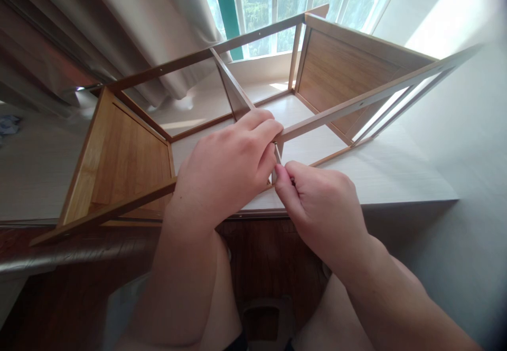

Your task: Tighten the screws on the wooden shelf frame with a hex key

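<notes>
A bamboo shelf frame [119, 155] lies on its side on a pale platform [392, 177] in front of me. My left hand [225, 166] is closed over the near rail [356, 103] where the middle divider [233, 89] joins it. My right hand [320, 208] sits just below and to the right, fingers pinched on a small metal tool [278, 155] at that joint; most of the tool is hidden.
A window [277, 8] with grey curtains [130, 29] is behind the frame. A white wall [467, 129] stands at the right. Dark wood floor [261, 256] lies below the platform edge, with my knees at the bottom.
</notes>
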{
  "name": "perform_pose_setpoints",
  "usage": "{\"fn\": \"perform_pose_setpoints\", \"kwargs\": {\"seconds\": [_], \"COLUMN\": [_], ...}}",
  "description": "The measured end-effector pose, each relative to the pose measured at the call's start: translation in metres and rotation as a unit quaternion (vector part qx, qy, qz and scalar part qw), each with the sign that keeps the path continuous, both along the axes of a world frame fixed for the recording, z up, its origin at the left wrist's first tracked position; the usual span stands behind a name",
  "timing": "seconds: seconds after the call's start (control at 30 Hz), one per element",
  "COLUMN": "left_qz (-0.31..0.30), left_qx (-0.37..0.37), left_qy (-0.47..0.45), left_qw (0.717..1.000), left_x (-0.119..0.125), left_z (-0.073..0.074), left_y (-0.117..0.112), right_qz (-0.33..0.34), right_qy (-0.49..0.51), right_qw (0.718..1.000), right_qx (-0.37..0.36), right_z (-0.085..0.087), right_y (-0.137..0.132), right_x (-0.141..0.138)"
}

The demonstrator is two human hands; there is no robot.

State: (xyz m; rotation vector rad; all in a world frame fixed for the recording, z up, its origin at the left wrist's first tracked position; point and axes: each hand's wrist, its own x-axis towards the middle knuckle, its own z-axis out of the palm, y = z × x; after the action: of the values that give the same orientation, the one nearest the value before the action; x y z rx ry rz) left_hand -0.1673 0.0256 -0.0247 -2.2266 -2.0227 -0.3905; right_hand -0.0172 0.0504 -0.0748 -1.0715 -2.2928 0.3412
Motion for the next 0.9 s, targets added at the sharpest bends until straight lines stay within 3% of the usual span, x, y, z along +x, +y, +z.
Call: {"fn": "perform_pose_setpoints", "kwargs": {"seconds": [0.9], "left_qz": [0.001], "left_qx": [-0.002], "left_qy": [-0.002], "left_qw": [1.0], "left_x": [0.0008], "left_z": [0.0004], "left_y": [-0.0009], "right_qz": [0.013], "right_qy": [0.032], "right_qw": [0.999], "right_qx": [-0.031], "right_z": [-0.0019], "right_y": [0.0004], "right_x": [-0.0022]}}
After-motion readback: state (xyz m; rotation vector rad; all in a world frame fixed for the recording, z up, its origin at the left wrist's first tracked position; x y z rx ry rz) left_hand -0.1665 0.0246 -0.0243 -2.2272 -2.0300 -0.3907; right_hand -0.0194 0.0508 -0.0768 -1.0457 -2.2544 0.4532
